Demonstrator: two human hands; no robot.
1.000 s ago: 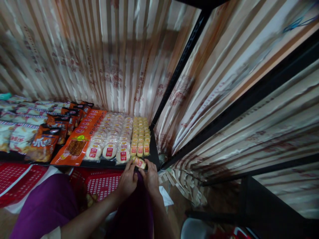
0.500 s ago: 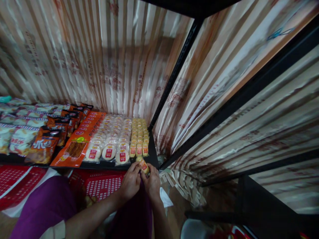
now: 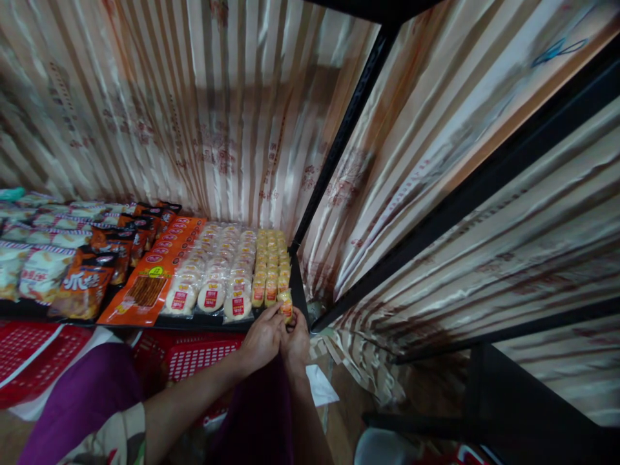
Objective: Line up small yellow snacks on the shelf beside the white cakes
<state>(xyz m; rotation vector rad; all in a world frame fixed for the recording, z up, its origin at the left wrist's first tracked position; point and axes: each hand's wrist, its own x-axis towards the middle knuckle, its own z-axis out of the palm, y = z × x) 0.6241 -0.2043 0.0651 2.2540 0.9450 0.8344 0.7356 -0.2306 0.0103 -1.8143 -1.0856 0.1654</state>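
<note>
My left hand (image 3: 262, 337) and my right hand (image 3: 296, 339) are closed together on one small yellow snack packet (image 3: 285, 303) with a red label. It is held upright at the shelf's front edge, at the near end of the right-hand row of matching yellow packets (image 3: 264, 268). Whether it touches that row I cannot tell. To the left stand rows of round white cakes (image 3: 238, 303) in clear wrappers with red labels.
A flat orange pack (image 3: 155, 271) and orange-black snack bags (image 3: 84, 284) lie farther left on the black shelf (image 3: 213, 323). Red baskets (image 3: 201, 358) sit below. Black posts (image 3: 339, 142) rise at the right before a striped curtain (image 3: 232, 116).
Both hands have moved slightly right and up with the yellow packet. It has turned from tilted to nearly upright and is now closer to the right-hand row.
</note>
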